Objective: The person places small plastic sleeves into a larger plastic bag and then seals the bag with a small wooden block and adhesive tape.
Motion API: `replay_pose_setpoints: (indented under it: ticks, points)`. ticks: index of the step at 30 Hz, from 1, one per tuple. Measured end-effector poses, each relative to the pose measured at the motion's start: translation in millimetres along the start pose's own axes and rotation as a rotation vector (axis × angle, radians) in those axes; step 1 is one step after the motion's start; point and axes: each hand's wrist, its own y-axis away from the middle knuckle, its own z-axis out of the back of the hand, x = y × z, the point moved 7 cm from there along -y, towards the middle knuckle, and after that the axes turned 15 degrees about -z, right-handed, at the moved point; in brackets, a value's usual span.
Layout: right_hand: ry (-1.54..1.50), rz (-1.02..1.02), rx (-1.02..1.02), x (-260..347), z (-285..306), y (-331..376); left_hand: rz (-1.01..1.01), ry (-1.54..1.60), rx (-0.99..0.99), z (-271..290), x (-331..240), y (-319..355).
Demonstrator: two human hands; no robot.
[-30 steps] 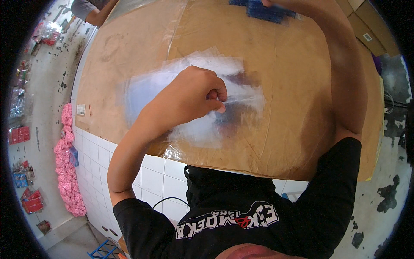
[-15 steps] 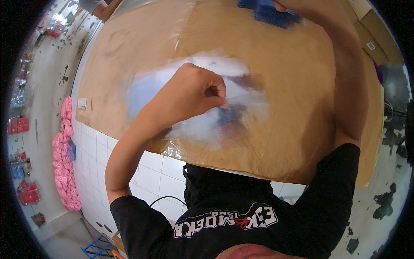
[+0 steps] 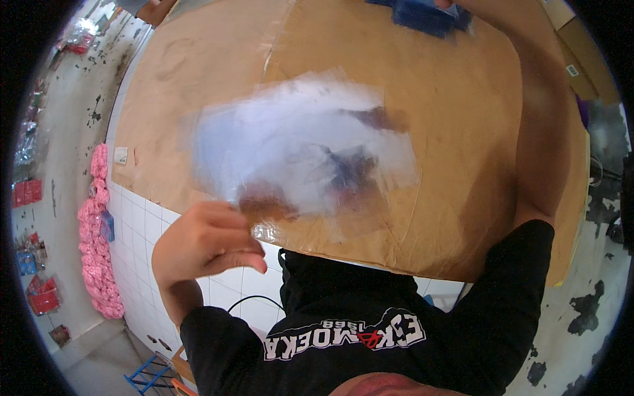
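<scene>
Left hand: the left hand (image 3: 208, 241) was closed in a pinch on one corner of a clear plastic bag (image 3: 300, 148), blurred above the brown paper-covered table (image 3: 462, 132).
Right hand: the right hand (image 3: 444, 4) reached to the blue stack (image 3: 426, 14) at the far edge; its grip could not be told.
Doing it well: a firm corner pinch would likely keep the flimsy bag from slipping.
Nearby: pink bundles (image 3: 96, 251) hung beside the white tiled table side (image 3: 142, 218).
</scene>
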Motion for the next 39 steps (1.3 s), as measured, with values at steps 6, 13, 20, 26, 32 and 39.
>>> replay_pose_setpoints:
  ticks: [6,13,20,26,32,39]
  points:
    - [0.068,0.02,-0.009,6,-2,-3,0.122,-0.372,-0.374,8,-12,-21]
    - [0.127,-0.386,0.039,17,-20,-16,0.072,-0.524,-0.338,4,20,-84]
    - [-0.005,0.01,0.028,1,-9,-3,0.253,-0.369,-0.16,-8,55,-104]
    - [0.008,0.093,-0.025,1,-3,0,0.257,-0.373,-0.114,-9,53,-113]
    - [-0.115,0.023,0.134,1,-1,-4,0.207,-0.307,-0.179,-14,47,-112]
    - [-0.159,0.092,0.139,1,-1,-5,0.236,-0.186,-0.241,-16,44,-105]
